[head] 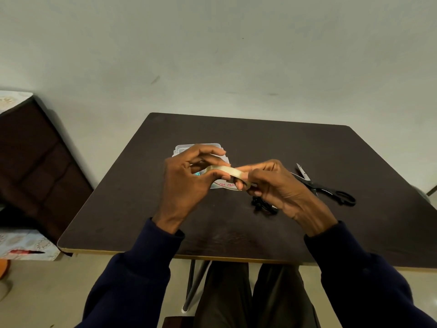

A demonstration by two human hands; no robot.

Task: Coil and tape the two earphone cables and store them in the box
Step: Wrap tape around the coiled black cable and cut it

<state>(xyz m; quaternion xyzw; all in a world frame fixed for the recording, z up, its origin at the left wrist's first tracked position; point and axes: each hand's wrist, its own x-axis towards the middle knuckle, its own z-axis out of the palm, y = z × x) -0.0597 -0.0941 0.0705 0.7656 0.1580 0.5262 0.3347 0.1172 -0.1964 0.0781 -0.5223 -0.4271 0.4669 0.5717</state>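
both hands grip the tape roll point(227, 171) above the tabletop point(260, 143): left hand point(186, 183) pinching its rim, right hand point(272, 183) picking at the end. a black earphone cable point(263, 205) lies bundled under the right hand, and the clear box point(201, 147) sits behind the left. the tape could fold onto itself, or a sleeve nudge the loose coil undone.
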